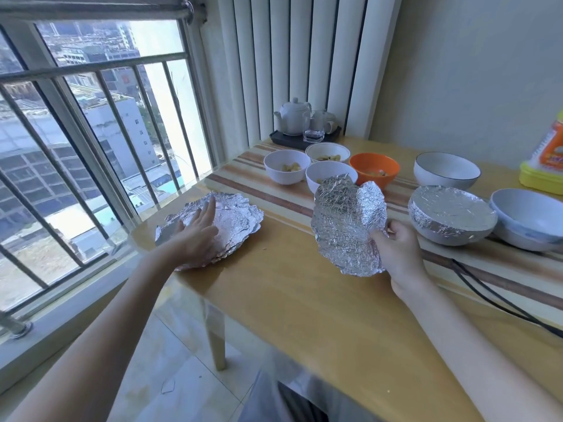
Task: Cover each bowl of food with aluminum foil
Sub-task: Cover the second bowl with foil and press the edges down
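The right hand pinches a crumpled foil sheet at frame centre; uncovered bowls lie just above it. The left hand presses flat on the foil stack.

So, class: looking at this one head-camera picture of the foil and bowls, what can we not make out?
- Contents of the covered bowl: hidden under its foil.
- Front white bowl: partly hidden behind the held foil sheet that the right hand pinches.
- Yellow and orange container: cut off by the right edge.
- Number of sheets in the foil stack under the left hand: too crumpled to count.
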